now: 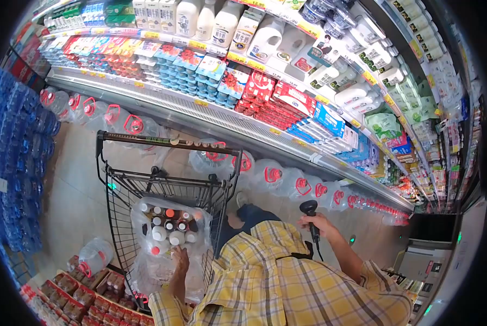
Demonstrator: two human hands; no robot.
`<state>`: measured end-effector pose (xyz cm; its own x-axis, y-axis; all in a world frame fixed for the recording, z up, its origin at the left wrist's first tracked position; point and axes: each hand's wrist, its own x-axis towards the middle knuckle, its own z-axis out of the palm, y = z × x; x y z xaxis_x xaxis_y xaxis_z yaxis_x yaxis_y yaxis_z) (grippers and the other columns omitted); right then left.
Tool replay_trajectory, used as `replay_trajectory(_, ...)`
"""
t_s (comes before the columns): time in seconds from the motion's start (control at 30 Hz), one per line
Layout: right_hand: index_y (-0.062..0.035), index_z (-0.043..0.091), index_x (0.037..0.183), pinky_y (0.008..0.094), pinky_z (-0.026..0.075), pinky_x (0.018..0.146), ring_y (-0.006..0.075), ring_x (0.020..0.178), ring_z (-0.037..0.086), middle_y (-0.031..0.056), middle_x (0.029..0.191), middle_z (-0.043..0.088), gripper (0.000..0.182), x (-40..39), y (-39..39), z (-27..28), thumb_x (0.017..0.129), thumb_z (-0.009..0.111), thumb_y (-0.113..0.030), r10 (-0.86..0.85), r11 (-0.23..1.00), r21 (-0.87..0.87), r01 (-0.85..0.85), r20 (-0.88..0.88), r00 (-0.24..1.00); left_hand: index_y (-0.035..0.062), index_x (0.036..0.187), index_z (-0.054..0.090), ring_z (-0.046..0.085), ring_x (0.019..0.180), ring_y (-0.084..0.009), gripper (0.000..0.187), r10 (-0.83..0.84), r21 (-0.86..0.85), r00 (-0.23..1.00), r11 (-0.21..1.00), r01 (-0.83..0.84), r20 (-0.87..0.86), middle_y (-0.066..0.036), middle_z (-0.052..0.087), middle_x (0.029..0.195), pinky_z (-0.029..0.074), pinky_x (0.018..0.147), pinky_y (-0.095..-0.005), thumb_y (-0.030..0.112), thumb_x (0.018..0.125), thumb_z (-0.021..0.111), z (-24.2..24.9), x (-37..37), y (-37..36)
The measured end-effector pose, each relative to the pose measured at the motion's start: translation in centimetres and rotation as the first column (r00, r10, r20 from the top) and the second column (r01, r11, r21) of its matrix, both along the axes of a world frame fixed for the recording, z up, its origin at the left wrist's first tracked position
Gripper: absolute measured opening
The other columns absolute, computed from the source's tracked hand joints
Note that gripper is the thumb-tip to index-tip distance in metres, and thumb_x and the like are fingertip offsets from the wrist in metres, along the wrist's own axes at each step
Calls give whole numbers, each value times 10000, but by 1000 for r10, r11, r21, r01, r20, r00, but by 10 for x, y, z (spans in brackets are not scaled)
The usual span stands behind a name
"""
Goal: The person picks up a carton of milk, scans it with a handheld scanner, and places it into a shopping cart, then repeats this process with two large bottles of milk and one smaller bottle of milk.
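Note:
My right hand (pixel 320 224) is closed around the grip of a black handheld barcode scanner (pixel 308 207); its head points up and a cord hangs below. My left hand (pixel 180 261) reaches into a black wire shopping cart (pixel 117 190), fingers stretched toward bottles and nothing gripped in them. Just past the fingertips stands a white-capped bottle (pixel 176 237). Several more bottles with white, orange and red caps, one of them a red-capped bottle (pixel 155 250), are packed upright inside a clear plastic bag (pixel 140 217) in the cart.
A refrigerated dairy shelf (pixel 200 103) runs along the far side. Large water jugs with red handles (pixel 272 174) line its base. Stacked blue water packs (pixel 18 163) stand at the left, and red boxed goods (pixel 99 296) with a lone jug (pixel 95 256) lie at lower left.

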<state>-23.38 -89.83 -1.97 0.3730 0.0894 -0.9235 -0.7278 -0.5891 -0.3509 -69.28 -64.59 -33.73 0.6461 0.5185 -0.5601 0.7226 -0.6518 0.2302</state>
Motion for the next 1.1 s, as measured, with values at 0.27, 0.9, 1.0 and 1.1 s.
replay_trajectory(0.27,-1,587,1021,293,495,685,174,799,632,100,943,653,333,3,-17,-21,798,705,-219,-31,999,41,31,-16,999,-7,1130,521,524,946,-429,326,259,-67,962,965,-254,89,-303,504,1063,440,824,-471,145,846,562,10,-17,8)
replay_trajectory(0.9,-32,495,1162,199,431,545,207,1021,621,150,1211,570,406,85,53,31,837,666,-206,420,674,690,-263,-65,905,45,976,628,593,834,-343,510,89,97,965,989,-116,247,-156,575,917,477,720,-413,15,499,808,541,205,34)
replay_trajectory(1.0,38,334,1341,173,457,563,307,1179,529,197,1331,470,668,98,55,51,791,678,-120,423,565,801,-198,-76,903,42,987,621,607,837,-331,526,17,14,934,1000,-24,357,-147,599,924,477,751,-385,39,501,822,578,261,33)
replay_trajectory(1.1,45,307,1357,175,463,565,332,1204,502,196,1371,427,715,112,47,42,757,678,-70,344,421,906,-50,-109,933,47,1049,619,605,836,-308,552,-94,-39,881,991,126,464,-131,607,921,470,784,-371,92,543,836,572,294,46)
